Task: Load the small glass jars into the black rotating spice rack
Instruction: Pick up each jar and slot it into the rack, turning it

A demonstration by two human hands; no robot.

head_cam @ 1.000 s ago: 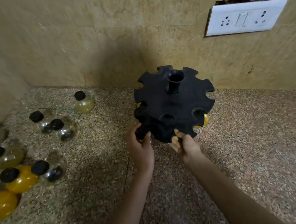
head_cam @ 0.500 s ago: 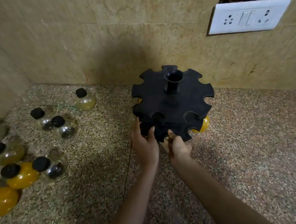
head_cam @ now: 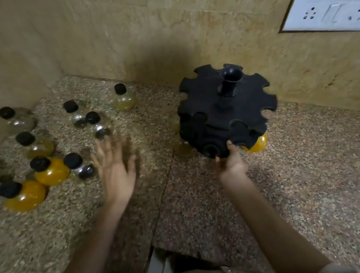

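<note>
The black rotating spice rack stands on the granite counter near the back wall, with a centre post and notched rim. A yellow jar hangs under its front right edge and a paler jar sits at its left side. My right hand pinches the rack's front rim. My left hand hovers open and blurred over the counter, fingers spread, just right of a clear jar. Several round black-capped jars lie to the left, among them two yellow ones.
A tiled wall runs behind the counter, with a white socket plate at the upper right. The side wall closes in the far left. The counter's front edge has a cut-out near my body, at bottom centre.
My left hand has left the rack and swung left toward the loose jars, fingers spread. My right hand stays on the rack's front rim. The view has shifted right.
</note>
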